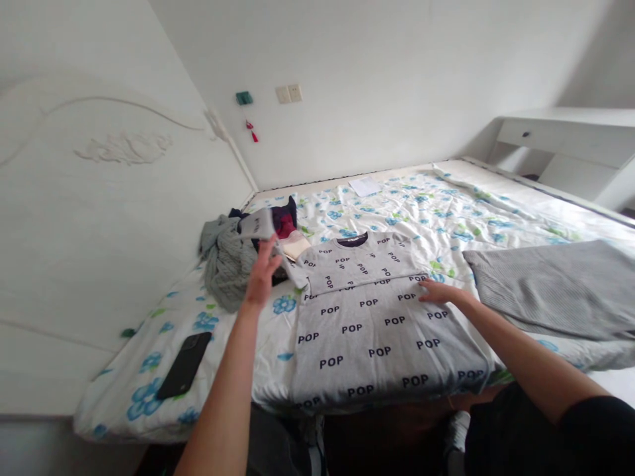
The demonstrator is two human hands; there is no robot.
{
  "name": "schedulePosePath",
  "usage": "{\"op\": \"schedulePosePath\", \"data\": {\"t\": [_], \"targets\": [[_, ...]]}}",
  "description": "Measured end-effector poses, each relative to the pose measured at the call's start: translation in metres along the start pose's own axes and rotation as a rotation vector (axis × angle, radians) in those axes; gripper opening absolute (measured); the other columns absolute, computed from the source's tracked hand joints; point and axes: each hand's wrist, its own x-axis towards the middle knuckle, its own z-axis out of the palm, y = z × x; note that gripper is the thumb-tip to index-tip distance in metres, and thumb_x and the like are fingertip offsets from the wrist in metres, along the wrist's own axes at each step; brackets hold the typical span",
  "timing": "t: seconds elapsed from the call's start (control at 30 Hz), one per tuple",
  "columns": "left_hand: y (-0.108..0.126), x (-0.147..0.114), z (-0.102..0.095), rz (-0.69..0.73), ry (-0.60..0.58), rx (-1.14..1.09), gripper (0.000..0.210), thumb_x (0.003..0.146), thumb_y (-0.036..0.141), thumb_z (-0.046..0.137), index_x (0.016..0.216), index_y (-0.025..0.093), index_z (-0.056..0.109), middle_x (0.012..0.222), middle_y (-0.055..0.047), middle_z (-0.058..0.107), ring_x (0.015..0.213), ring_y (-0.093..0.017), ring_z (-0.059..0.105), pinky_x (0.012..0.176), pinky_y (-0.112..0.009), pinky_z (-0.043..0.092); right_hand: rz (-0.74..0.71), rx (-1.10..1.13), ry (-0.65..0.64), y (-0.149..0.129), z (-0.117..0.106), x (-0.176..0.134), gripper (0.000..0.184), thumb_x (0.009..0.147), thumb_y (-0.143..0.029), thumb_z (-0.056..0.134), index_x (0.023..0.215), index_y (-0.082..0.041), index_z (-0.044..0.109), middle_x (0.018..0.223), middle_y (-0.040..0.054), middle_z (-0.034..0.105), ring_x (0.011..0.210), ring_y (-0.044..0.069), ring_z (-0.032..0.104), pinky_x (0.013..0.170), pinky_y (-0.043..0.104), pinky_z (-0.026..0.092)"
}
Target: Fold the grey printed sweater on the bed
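A grey shirt (367, 324) printed with "POP" lies spread on the bed, its neckline facing away from me and a crosswise fold below the chest. My left hand (262, 271) grips its left sleeve (258, 225), which is lifted off the bed and slightly blurred. At the shirt's right side, my right hand (439, 291) rests by the end of the fold, fingers apart and touching the fabric.
Behind my left hand is a heap of clothes with a grey knit piece (225, 264). A black phone (184, 365) lies at the front left. Folded grey ribbed fabric (550, 284) lies to the right, white paper (365, 186) farther back. A headboard (99, 218) borders the left.
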Motion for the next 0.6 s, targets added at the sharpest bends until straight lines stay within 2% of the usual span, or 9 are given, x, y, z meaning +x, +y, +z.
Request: {"op": "schedulePosePath", "data": {"t": [0.07,0.13,0.23,0.33,0.4,0.47,0.53,0.6], "targets": [[0.022,-0.006,0.028,0.074,-0.241,0.111,0.073,0.105,0.066,0.063,0.169,0.032,0.060,0.194,-0.007,0.031,0.180,-0.034,0.025,0.143,-0.050,0.032,0.000,-0.019,0.001,-0.004,-0.002,0.002,0.088,0.105,-0.045,0.075,0.180,-0.007,0.047,0.186,0.0270,0.037,0.169,0.041,0.048,0.140,0.046,0.036],[0.032,-0.017,0.050,0.072,-0.442,0.203,0.069,0.104,0.064,0.064,0.164,0.030,0.068,0.195,-0.007,0.028,0.180,-0.036,0.026,0.145,-0.051,0.027,-0.017,-0.028,0.027,-0.006,-0.004,0.004,0.083,0.103,-0.043,0.077,0.176,-0.010,0.055,0.181,0.0257,0.047,0.163,0.041,0.055,0.137,0.048,0.041],[0.019,-0.032,0.065,-0.038,-0.736,0.406,0.063,0.104,0.052,0.065,0.160,0.024,0.072,0.192,-0.012,0.035,0.176,-0.037,0.036,0.145,-0.051,0.028,-0.042,-0.007,0.111,-0.006,-0.009,0.007,0.068,0.098,-0.038,0.082,0.162,-0.016,0.072,0.164,0.0222,0.068,0.149,0.041,0.068,0.129,0.048,0.051],[-0.008,-0.038,0.069,-0.158,-0.977,0.638,0.064,0.100,0.041,0.068,0.159,0.016,0.070,0.190,-0.018,0.035,0.177,-0.037,0.032,0.146,-0.050,0.025,-0.022,0.046,0.202,-0.005,-0.020,0.010,0.042,0.097,-0.031,0.082,0.138,-0.021,0.089,0.142,0.0159,0.083,0.134,0.038,0.078,0.119,0.041,0.057],[-0.022,-0.037,0.070,-0.205,-1.055,0.738,0.064,0.101,0.039,0.066,0.159,0.012,0.069,0.191,-0.022,0.030,0.179,-0.035,0.026,0.146,-0.048,0.022,0.026,0.093,0.259,-0.003,-0.028,0.012,0.029,0.099,-0.027,0.079,0.123,-0.021,0.093,0.130,0.0144,0.087,0.126,0.036,0.081,0.112,0.038,0.059],[-0.030,-0.035,0.073,-0.220,-1.072,0.776,0.061,0.102,0.038,0.064,0.157,0.011,0.070,0.191,-0.023,0.029,0.180,-0.033,0.024,0.146,-0.047,0.021,0.097,0.173,0.341,-0.003,-0.034,0.015,0.026,0.100,-0.024,0.076,0.118,-0.019,0.094,0.123,0.0144,0.088,0.121,0.035,0.083,0.107,0.036,0.060],[-0.034,-0.032,0.078,-0.218,-1.071,0.779,0.058,0.102,0.038,0.063,0.154,0.013,0.072,0.190,-0.021,0.033,0.179,-0.032,0.027,0.146,-0.047,0.022,0.162,0.314,0.430,-0.004,-0.037,0.020,0.027,0.098,-0.022,0.076,0.120,-0.018,0.093,0.118,0.0143,0.089,0.117,0.033,0.083,0.104,0.036,0.061],[-0.036,-0.030,0.083,-0.226,-1.080,0.769,0.058,0.100,0.038,0.063,0.153,0.015,0.073,0.188,-0.019,0.038,0.178,-0.033,0.031,0.146,-0.047,0.022,0.181,0.552,0.466,-0.010,-0.037,0.026,0.032,0.097,-0.021,0.078,0.126,-0.017,0.090,0.114,0.0137,0.088,0.107,0.029,0.084,0.099,0.034,0.063]]}}
